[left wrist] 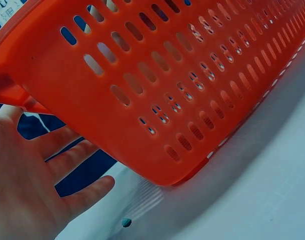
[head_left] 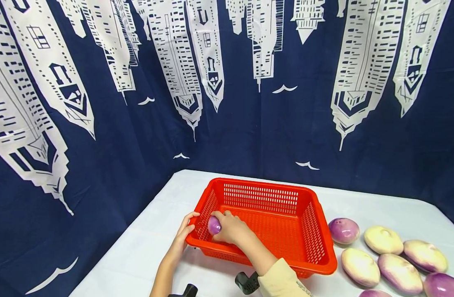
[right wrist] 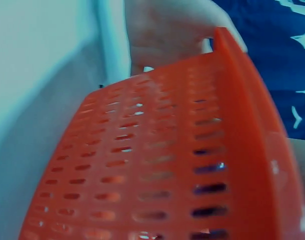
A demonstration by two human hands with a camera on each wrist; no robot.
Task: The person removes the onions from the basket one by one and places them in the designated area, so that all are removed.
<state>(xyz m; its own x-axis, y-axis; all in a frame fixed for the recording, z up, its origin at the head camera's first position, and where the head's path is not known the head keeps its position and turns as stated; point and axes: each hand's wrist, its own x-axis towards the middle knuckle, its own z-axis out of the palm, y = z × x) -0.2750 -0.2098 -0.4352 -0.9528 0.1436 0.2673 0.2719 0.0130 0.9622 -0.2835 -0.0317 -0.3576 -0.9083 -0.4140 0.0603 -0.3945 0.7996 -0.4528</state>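
A red plastic basket (head_left: 264, 262) with slotted walls stands on the table. My left hand (head_left: 184, 233) touches its left rim; the left wrist view shows the fingers (left wrist: 90, 197) spread and fairly straight against the outside. Inside the basket, near the left wall, my right hand (head_left: 230, 229) holds a glossy purple onion-like vegetable (head_left: 213, 225) between thumb and fingers. The basket's floor around it is bare. In the right wrist view the slotted wall (right wrist: 137, 165) covers most of the picture and hides the right hand's grip.
Several more purple-and-cream vegetables (head_left: 399, 272) lie on the white table (head_left: 383, 206) right of the basket, some cut off by the frame's bottom edge. A dark blue curtain (head_left: 234, 140) with white buildings hangs behind and at the left.
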